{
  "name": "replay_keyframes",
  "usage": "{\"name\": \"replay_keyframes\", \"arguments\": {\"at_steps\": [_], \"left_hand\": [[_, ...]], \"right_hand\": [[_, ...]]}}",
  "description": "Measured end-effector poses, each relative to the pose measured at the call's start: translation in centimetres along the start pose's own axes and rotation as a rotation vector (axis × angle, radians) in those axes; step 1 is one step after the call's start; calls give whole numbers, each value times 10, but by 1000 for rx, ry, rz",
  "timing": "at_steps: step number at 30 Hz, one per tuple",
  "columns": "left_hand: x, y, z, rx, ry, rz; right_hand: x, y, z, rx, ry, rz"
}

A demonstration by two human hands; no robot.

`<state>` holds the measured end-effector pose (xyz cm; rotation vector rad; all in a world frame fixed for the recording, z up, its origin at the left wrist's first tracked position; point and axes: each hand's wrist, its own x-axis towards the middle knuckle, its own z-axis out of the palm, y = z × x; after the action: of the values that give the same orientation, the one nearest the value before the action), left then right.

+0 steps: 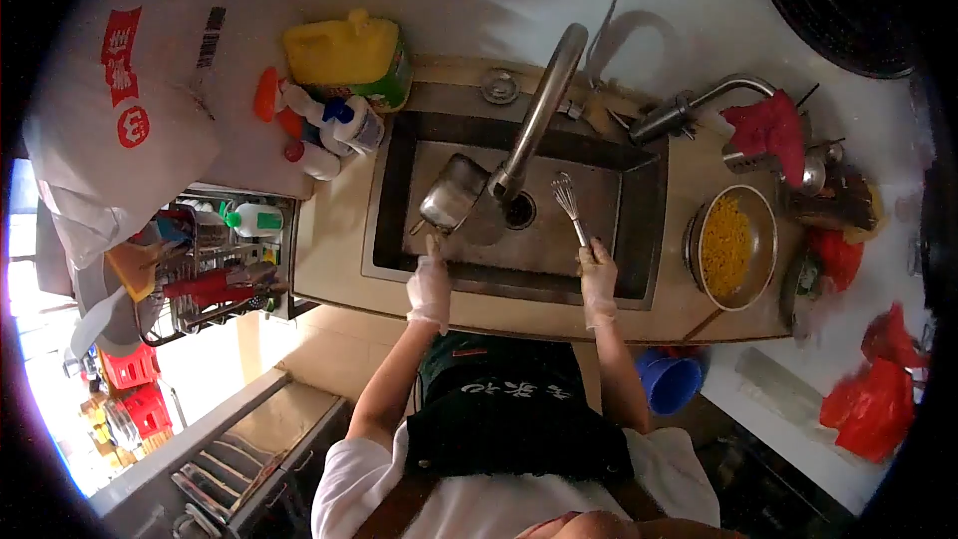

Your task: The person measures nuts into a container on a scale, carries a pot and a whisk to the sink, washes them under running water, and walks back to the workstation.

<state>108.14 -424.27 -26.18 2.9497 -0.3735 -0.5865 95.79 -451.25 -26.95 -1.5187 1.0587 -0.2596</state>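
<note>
In a clear glove, my left hand (429, 289) grips the handle of a small metal saucepan (455, 192), which is tilted on its side over the left part of the sink (529, 269). My right hand (598, 284), gloved too, is closed around the handle of a wire whisk (567, 198). The whisk's wire end points away from me over the right half of the basin. Between the two hangs the curved metal faucet (547, 105), its spout close to the saucepan's right side. Below the spout lies the round drain (519, 211).
On the right counter stands a pan of yellow bits (728, 245). Left of the sink are a yellow jug (344, 55) and several cleaning bottles (339, 135). A rack of utensils (215, 269) stands further left. A blue bucket (669, 382) sits below the counter's right side.
</note>
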Motion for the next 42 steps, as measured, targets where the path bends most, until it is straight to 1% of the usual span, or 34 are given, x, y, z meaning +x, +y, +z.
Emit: {"name": "replay_keyframes", "arguments": {"at_steps": [1,4,6,7,9,10,12,13,14,15,16,17,19,20,22,24,27,31,34,37,40,42], "left_hand": [[-1,-9,-5,50,76,2],[-3,-23,-27,164,191,-29],[-3,-28,-39,191,238,-54],[-1,-28,-42,179,223,-76],[2,-30,-45,155,192,-121],[1,-30,-40,4,220,-96],[6,-33,-10,-298,278,-44],[8,-32,4,-584,128,-32],[10,-30,17,-893,-24,-65],[12,-29,31,-1150,-166,-142],[5,-19,15,-1334,-360,-199],[-3,-8,-2,-1485,-556,-290],[-11,12,-12,-1495,-610,-301],[-15,22,-17,-1500,-637,-307],[-21,24,-5,-1648,-587,-247],[-21,24,-7,-1605,-543,-245],[-21,24,-22,-1518,-500,-246],[-19,20,-25,-1485,-465,-227],[-18,18,-25,-1522,-452,-207],[-20,22,-31,-1522,-435,-233],[-23,22,-32,-1519,-442,-210],[-24,24,-32,-1511,-449,-202]], "right_hand": [[0,-4,2,-42,9,-17],[0,-17,6,-215,-14,-63],[6,-10,11,-441,109,-428],[8,-8,12,-550,171,-612],[6,-14,12,-596,165,-617],[3,-22,14,-618,162,-619],[1,-28,15,-641,104,-634],[-1,-28,17,-653,75,-641],[-3,-24,19,-723,23,-683],[-5,-19,23,-792,-28,-726],[-8,-18,29,-860,-76,-765],[-7,-18,35,-880,-133,-682],[-4,-21,49,-955,-249,-506],[2,-17,52,-889,-257,-534],[15,-12,61,-771,-285,-548],[25,-23,68,-537,-404,-101],[36,-36,72,-308,-523,110],[38,-52,79,-283,-536,155],[36,-64,82,-234,-563,193],[24,-79,80,-168,-534,243],[24,-69,63,-158,-572,304],[26,-59,57,-12,-620,390]]}}
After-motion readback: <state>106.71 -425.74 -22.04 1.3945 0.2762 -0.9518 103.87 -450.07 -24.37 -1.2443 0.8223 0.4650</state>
